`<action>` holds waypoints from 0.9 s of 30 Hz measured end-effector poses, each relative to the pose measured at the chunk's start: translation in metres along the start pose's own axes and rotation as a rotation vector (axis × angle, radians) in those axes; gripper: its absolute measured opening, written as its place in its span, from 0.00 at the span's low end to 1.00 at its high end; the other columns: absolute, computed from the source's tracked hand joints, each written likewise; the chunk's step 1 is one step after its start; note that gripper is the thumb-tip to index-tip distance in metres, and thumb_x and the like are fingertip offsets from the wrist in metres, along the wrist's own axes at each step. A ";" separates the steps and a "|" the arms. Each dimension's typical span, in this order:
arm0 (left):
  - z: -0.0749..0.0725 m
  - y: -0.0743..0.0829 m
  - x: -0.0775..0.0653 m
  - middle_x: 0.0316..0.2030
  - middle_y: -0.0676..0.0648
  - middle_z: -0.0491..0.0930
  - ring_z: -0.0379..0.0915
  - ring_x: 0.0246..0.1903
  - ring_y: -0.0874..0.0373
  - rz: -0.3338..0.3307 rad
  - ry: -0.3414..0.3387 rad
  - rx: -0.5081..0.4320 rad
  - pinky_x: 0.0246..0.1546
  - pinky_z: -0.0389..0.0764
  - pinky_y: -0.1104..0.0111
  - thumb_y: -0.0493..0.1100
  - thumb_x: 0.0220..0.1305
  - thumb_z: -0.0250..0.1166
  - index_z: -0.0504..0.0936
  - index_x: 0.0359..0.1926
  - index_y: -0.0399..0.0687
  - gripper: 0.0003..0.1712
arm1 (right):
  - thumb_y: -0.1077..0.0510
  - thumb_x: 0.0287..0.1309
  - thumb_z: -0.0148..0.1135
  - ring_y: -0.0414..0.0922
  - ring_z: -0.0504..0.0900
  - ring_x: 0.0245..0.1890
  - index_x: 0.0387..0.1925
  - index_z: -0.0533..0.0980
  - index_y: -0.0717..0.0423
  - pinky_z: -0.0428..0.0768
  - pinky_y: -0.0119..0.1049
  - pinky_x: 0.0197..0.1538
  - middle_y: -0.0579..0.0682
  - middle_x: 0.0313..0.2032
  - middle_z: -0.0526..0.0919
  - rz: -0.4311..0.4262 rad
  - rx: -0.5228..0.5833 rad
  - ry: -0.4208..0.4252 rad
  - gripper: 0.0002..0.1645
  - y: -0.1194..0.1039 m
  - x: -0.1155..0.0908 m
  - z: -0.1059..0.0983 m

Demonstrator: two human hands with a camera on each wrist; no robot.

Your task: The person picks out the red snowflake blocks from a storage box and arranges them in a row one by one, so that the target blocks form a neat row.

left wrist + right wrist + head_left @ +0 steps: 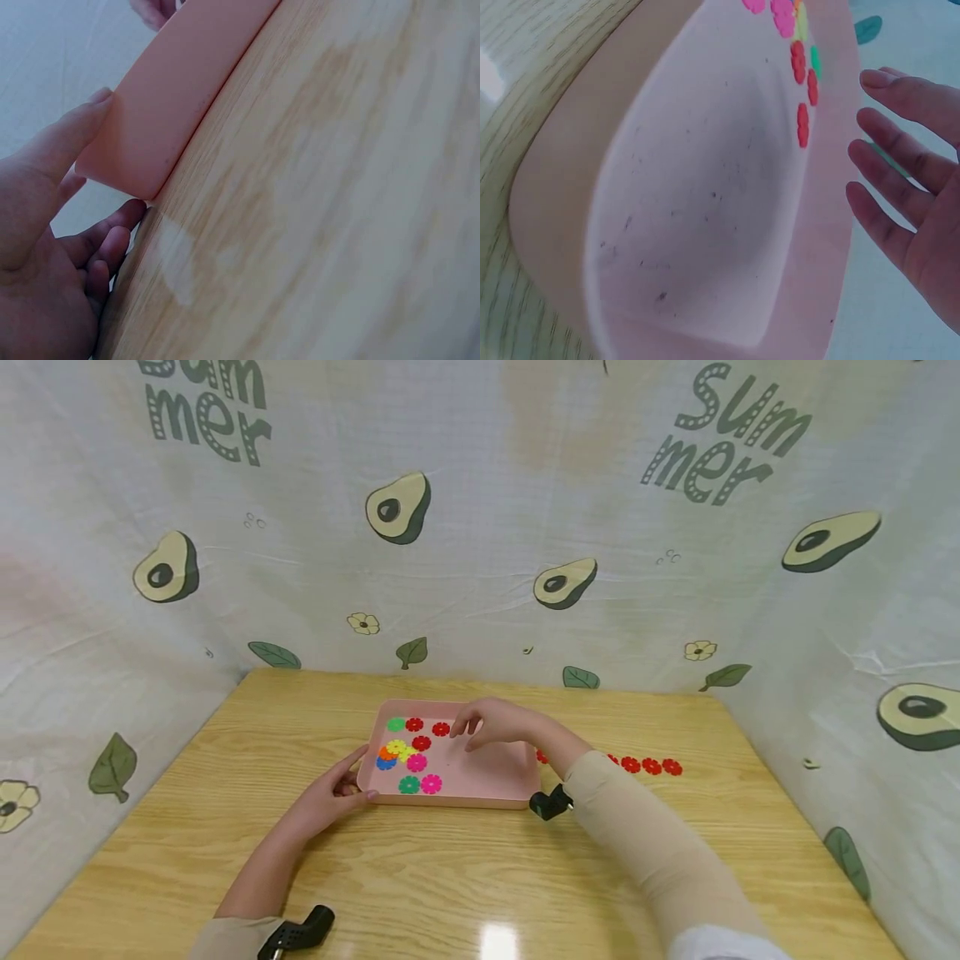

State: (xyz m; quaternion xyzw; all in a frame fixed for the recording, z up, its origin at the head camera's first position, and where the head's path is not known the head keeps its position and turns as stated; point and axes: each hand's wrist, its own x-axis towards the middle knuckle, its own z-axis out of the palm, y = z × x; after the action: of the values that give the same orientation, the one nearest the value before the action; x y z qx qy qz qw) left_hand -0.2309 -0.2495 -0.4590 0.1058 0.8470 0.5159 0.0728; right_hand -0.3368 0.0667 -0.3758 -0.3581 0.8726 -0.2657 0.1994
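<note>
A shallow pink tray (pixel 487 777) lies on the table with several flower-shaped plastic discs in its left half. Among them are red discs (pixel 422 743), pink discs (pixel 431 784), green discs (pixel 408 785), yellow, orange and blue ones, some overlapping. My left hand (pixel 330 795) holds the tray's near left corner, its thumb (pixel 82 124) against the tray wall and the other fingers round the side. Above the tray's middle hovers my right hand (pixel 501 723), fingers relaxed and spread, holding nothing. A red disc (pixel 441 729) lies just left of its fingertips.
On the wooden table (pixel 420 877), right of the tray, runs a row of red discs (pixel 652 766), partly hidden by my right forearm. A printed cloth (pixel 480 527) hangs behind the table and along both sides. Each wrist carries a black camera mount (pixel 300 933).
</note>
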 end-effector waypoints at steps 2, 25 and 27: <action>0.000 0.001 0.000 0.42 0.43 0.76 0.66 0.35 0.53 0.001 0.000 0.001 0.35 0.71 0.70 0.44 0.62 0.69 0.55 0.75 0.47 0.46 | 0.63 0.57 0.69 0.48 0.76 0.49 0.48 0.83 0.55 0.76 0.36 0.49 0.49 0.49 0.82 0.013 -0.004 -0.008 0.16 -0.002 0.005 0.002; 0.001 0.002 -0.002 0.41 0.43 0.76 0.66 0.34 0.54 0.004 0.020 0.037 0.34 0.70 0.70 0.47 0.60 0.71 0.58 0.74 0.46 0.46 | 0.63 0.58 0.68 0.42 0.75 0.44 0.44 0.84 0.51 0.76 0.31 0.47 0.43 0.44 0.83 0.026 -0.009 -0.050 0.12 -0.009 0.055 0.018; 0.001 0.002 -0.002 0.41 0.43 0.76 0.66 0.34 0.54 0.002 0.017 0.034 0.35 0.70 0.70 0.47 0.60 0.71 0.58 0.74 0.46 0.46 | 0.63 0.59 0.68 0.42 0.76 0.44 0.44 0.84 0.50 0.76 0.32 0.47 0.42 0.44 0.83 0.024 -0.016 -0.048 0.12 -0.010 0.058 0.019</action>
State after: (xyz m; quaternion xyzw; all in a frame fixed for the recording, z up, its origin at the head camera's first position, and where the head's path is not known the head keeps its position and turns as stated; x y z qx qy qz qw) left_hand -0.2284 -0.2482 -0.4580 0.1032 0.8561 0.5025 0.0632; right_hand -0.3601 0.0125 -0.3939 -0.3554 0.8739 -0.2476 0.2207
